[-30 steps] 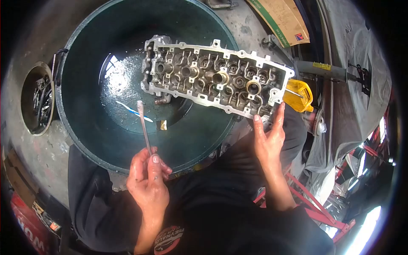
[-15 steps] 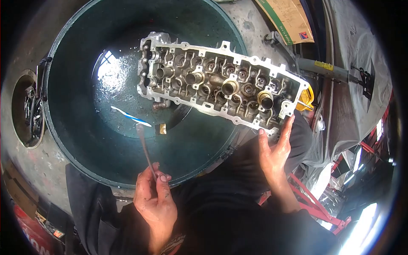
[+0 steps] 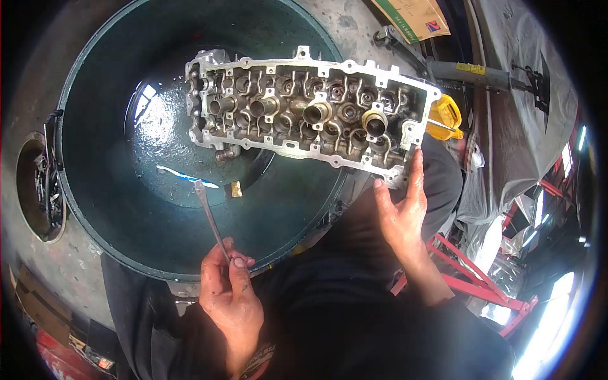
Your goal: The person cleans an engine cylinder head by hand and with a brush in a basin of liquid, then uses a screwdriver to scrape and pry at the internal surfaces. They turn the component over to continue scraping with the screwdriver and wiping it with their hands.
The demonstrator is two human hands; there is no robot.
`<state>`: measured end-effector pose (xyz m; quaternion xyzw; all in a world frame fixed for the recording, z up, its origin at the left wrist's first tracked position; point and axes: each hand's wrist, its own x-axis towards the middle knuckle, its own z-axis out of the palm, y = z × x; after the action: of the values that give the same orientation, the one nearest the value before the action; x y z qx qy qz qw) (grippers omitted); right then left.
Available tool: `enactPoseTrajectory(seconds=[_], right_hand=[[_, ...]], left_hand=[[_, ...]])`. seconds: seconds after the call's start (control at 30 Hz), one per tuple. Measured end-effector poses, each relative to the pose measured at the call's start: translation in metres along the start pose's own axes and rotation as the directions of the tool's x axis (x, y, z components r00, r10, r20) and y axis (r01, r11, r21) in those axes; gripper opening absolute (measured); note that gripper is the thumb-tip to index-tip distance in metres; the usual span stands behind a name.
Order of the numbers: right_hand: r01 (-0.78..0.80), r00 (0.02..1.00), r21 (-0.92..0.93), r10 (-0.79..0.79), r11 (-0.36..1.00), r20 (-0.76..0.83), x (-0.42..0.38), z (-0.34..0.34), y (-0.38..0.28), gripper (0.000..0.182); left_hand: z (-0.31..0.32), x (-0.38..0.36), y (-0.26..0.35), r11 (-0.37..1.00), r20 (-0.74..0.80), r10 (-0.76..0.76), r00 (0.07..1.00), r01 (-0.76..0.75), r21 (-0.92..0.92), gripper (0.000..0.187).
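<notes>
My left hand (image 3: 231, 294) is closed around a thin metal scraper (image 3: 212, 218); its flat, widened tip points up over the tub. Beside that tip, a blue and white toothbrush (image 3: 188, 177) lies in the dark green tub (image 3: 95, 237). An engine cylinder head (image 3: 304, 117), valve side facing me, extends over the tub with its right end above my leg. My right hand (image 3: 405, 212) grips its lower right corner, thumb under the near edge and fingers along the end. Part of those fingers is hidden.
A small tan piece (image 3: 236, 189) lies in the tub near the toothbrush. A yellow container (image 3: 445, 118) is behind the cylinder head's right end. To the left is an oval tray (image 3: 28, 215) of small metal parts. Red metal bars (image 3: 481, 285) stand at lower right, a cardboard box (image 3: 418, 16) above.
The whole view has shifted a little, and the cylinder head sits slightly farther left and up over the tub. My right hand has moved with it. Both grips are unchanged.
</notes>
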<state>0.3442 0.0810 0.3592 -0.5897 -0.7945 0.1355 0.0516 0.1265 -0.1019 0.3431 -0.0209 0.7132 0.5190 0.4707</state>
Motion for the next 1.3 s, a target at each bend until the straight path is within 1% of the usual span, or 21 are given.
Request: enactPoseTrajectory(seconds=[0.13, 0.23, 0.33, 0.43, 0.53, 0.63, 0.67, 0.7, 0.77, 0.83, 0.87, 0.93, 0.97, 1.0, 1.03, 1.1, 1.13, 1.23, 1.27, 1.3], right_hand=[[-0.001, 1.000, 0.046, 0.002, 0.999, -0.030, -0.014, 0.000, 0.007, 0.086], [-0.039, 0.999, 0.115, 0.042, 0.993, -0.024, -0.020, -0.004, 0.006, 0.083], [-0.005, 0.998, 0.135, 0.012, 0.991, -0.055, -0.027, -0.003, 0.011, 0.080], [-0.013, 0.999, 0.140, 0.018, 0.990, -0.038, -0.034, -0.007, 0.012, 0.080], [-0.061, 0.998, 0.204, 0.063, 0.977, -0.004, -0.046, -0.009, 0.009, 0.083], [-0.120, 0.993, 0.364, 0.112, 0.924, 0.045, -0.060, -0.006, -0.003, 0.087], [-0.092, 0.995, 0.417, 0.070, 0.904, 0.068, -0.067, -0.002, 0.001, 0.091], [-0.092, 0.995, 0.431, 0.062, 0.898, 0.082, -0.072, 0.001, -0.001, 0.094], [-0.027, 0.998, 0.444, -0.003, 0.896, 0.067, -0.084, 0.011, 0.001, 0.096], [-0.009, 0.998, 0.435, -0.020, 0.900, 0.062, -0.088, 0.013, -0.001, 0.094], [0.000, 0.998, 0.430, -0.029, 0.903, 0.059, -0.089, 0.013, -0.003, 0.093], [-0.015, 0.989, 0.454, -0.054, 0.891, 0.138, -0.091, 0.010, -0.008, 0.089], [-0.022, 0.982, 0.465, -0.067, 0.885, 0.175, -0.091, 0.010, -0.010, 0.087], [0.039, 0.982, 0.488, -0.124, 0.872, 0.143, -0.092, 0.014, -0.010, 0.080], [0.024, 0.977, 0.480, -0.123, 0.877, 0.176, -0.090, 0.013, -0.016, 0.073], [-0.180, 0.951, 0.556, 0.000, 0.812, 0.309, -0.088, 0.008, -0.028, 0.060], [-0.234, 0.937, 0.609, 0.010, 0.758, 0.348, -0.087, 0.011, -0.030, 0.054], [-0.381, 0.889, 0.718, 0.018, 0.583, 0.457, -0.081, 0.015, -0.035, 0.038], [-0.417, 0.875, 0.738, 0.014, 0.530, 0.485, -0.079, 0.015, -0.037, 0.034], [-0.455, 0.858, 0.752, 0.008, 0.477, 0.514, -0.077, 0.015, -0.039, 0.030]], left_hand=[[0.001, -0.006, -0.005, 0.999, 0.033, 0.028, 0.999, -0.028, -0.016, 0.026], [0.001, -0.012, -0.009, 0.999, 0.055, 0.048, 0.997, -0.048, 0.000, 0.027], [0.000, -0.015, -0.013, 0.998, 0.078, 0.058, 0.995, -0.059, 0.012, 0.025], [-0.001, -0.019, -0.011, 0.999, 0.122, 0.053, 0.991, -0.054, 0.003, 0.027], [0.003, -0.023, -0.011, 0.997, 0.111, 0.032, 0.993, -0.039, 0.068, 0.029], [0.001, -0.024, -0.021, 0.975, 0.129, 0.095, 0.987, -0.119, 0.189, 0.030], [0.001, -0.025, -0.023, 0.969, 0.135, 0.112, 0.984, -0.139, 0.206, 0.029], [0.001, -0.025, -0.025, 0.962, 0.141, 0.130, 0.982, -0.159, 0.223, 0.028], [-0.001, -0.026, -0.030, 0.933, 0.144, 0.192, 0.971, -0.226, 0.282, 0.027], [-0.002, -0.025, -0.036, 0.876, 0.146, 0.282, 0.948, -0.316, 0.364, 0.026], [-0.002, -0.026, -0.036, 0.871, 0.145, 0.287, 0.947, -0.321, 0.373, 0.025], [-0.002, -0.027, -0.035, 0.860, 0.146, 0.297, 0.944, -0.331, 0.389, 0.023], [-0.001, -0.027, -0.035, 0.833, 0.167, 0.335, 0.927, -0.374, 0.407, 0.022], [-0.001, -0.027, -0.035, 0.805, 0.189, 0.371, 0.909, -0.416, 0.423, 0.022], [-0.001, -0.028, -0.035, 0.775, 0.209, 0.406, 0.890, -0.456, 0.438, 0.022], [-0.001, -0.030, -0.030, 0.689, 0.306, 0.475, 0.825, -0.565, 0.454, 0.022], [-0.001, -0.031, -0.028, 0.642, 0.352, 0.504, 0.788, -0.615, 0.457, 0.022], [0.002, -0.037, -0.032, 0.612, 0.453, 0.492, 0.743, -0.666, 0.427, 0.021], [0.003, -0.038, -0.036, 0.595, 0.482, 0.474, 0.737, -0.672, 0.441, 0.021], [0.004, -0.040, -0.034, 0.610, 0.489, 0.436, 0.756, -0.648, 0.457, 0.021]])
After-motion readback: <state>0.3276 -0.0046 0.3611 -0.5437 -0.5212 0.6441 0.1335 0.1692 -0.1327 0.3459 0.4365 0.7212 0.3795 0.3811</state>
